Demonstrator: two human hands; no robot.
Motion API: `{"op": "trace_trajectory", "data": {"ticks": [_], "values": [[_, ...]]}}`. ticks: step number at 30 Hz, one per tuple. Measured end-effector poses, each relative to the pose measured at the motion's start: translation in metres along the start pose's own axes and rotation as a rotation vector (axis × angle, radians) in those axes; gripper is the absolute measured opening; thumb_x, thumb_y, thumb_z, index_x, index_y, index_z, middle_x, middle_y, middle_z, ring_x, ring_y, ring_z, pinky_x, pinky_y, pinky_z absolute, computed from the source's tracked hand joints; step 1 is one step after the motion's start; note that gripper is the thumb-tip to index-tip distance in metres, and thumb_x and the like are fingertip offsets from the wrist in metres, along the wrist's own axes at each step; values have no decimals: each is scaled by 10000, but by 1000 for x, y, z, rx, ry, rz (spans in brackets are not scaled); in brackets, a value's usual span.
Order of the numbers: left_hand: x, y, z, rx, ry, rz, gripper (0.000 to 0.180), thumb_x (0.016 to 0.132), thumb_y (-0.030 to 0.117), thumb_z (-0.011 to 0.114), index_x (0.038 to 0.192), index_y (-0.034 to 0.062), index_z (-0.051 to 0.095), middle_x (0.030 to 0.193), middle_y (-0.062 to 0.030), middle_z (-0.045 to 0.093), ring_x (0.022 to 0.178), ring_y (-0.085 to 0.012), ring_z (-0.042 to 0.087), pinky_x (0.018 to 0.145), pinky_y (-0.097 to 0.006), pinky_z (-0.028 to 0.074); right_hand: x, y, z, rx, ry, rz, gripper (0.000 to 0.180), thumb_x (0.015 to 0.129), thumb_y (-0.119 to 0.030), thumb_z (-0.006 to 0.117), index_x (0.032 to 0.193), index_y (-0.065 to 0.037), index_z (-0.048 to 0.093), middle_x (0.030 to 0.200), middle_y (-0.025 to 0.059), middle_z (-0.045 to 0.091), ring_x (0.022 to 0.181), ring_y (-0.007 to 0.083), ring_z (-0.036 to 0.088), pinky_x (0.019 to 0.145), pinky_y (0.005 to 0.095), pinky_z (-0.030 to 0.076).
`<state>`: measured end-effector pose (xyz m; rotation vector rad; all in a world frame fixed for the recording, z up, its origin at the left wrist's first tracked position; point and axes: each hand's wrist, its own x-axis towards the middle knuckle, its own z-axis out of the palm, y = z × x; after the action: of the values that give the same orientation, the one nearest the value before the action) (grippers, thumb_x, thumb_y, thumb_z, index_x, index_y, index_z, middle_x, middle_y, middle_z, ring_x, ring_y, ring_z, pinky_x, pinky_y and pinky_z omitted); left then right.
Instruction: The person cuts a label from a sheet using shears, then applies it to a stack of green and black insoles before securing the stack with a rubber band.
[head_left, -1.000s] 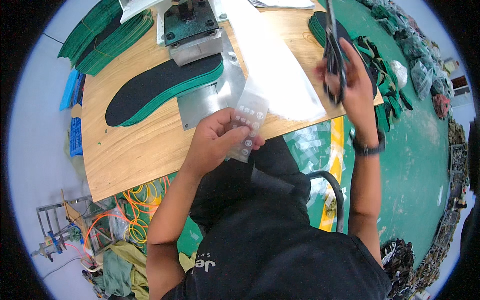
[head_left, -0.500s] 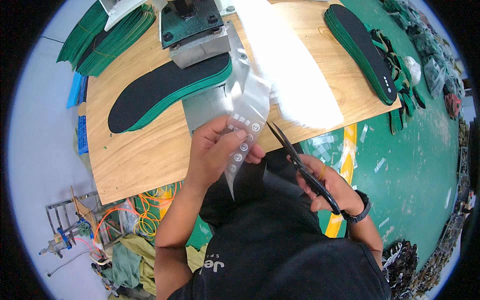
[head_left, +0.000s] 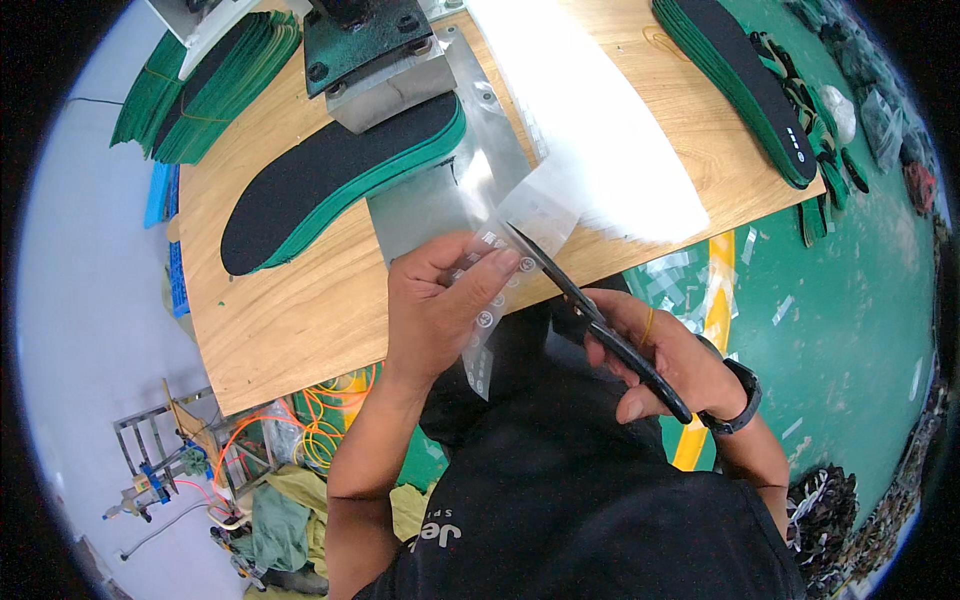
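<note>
My left hand (head_left: 440,305) pinches a clear film strip (head_left: 550,200) with white printed marks between thumb and fingers, over the table's front edge. Its lower end hangs below the hand. Black-handled scissors (head_left: 635,360) are in my right hand (head_left: 675,365), their blades pointing up and left. The blade tips lie at the film just beside my left thumb; whether they cut into it I cannot tell. Beyond my left hand, a stack of black-topped green insoles (head_left: 340,185) rests partly on a steel plate (head_left: 425,210), its far end beneath the metal block (head_left: 395,90) of a press.
The wooden table (head_left: 290,330) carries more bundled insoles (head_left: 225,95) at the far left and another stack (head_left: 735,85) at the far right. A bright white sheet (head_left: 610,150) covers its middle. Film scraps (head_left: 670,285) litter the green floor. Orange hoses (head_left: 315,425) lie below left.
The scissors have moved up and left, from beside the film to its edge near my left thumb. The film's upper part now leans further right. The whole view has shifted slightly.
</note>
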<state>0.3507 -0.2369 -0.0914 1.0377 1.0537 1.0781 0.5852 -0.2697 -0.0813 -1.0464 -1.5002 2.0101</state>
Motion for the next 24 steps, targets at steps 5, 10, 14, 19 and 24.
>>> {"op": "trace_trajectory", "data": {"ticks": [5, 10, 14, 19, 24], "values": [[-2, -1, 1, 17, 42, -32, 119, 861, 117, 666, 911, 10, 683, 728, 39, 610, 615, -7, 484, 537, -161, 369, 0, -1, 4, -40, 49, 7, 984, 625, -425, 851, 1352, 24, 362, 1096, 145, 569, 965, 218, 563, 857, 329, 453], [-3, -2, 2, 109, 45, 30, 95, 841, 100, 674, 867, 9, 671, 694, 44, 594, 604, -2, 474, 524, -156, 353, 1, 9, 10, -91, 100, -103, 962, 626, -421, 851, 1336, 30, 383, 1105, 184, 583, 1011, 236, 564, 891, 336, 435], [-8, -3, -2, 138, 4, 36, 99, 833, 106, 674, 853, 9, 666, 671, 53, 581, 600, 1, 468, 516, -160, 351, 0, 2, 12, -212, 101, -36, 854, 656, -417, 834, 1286, 22, 461, 898, 135, 622, 812, 186, 581, 738, 307, 466], [-16, 7, -10, 310, -105, -27, 98, 826, 128, 678, 839, 31, 681, 643, 40, 589, 577, -14, 477, 511, -182, 370, -13, 13, 21, -201, 215, -96, 726, 693, -492, 776, 1184, 3, 573, 678, 37, 572, 590, 114, 519, 562, 255, 419], [-28, 12, -23, 558, -194, 205, 99, 817, 130, 670, 830, 34, 685, 751, -50, 640, 631, -130, 570, 573, -240, 438, -42, 21, -11, -554, 665, -284, 596, 711, -417, 796, 1084, 8, 607, 926, 120, 675, 647, 94, 577, 586, 249, 457]]}}
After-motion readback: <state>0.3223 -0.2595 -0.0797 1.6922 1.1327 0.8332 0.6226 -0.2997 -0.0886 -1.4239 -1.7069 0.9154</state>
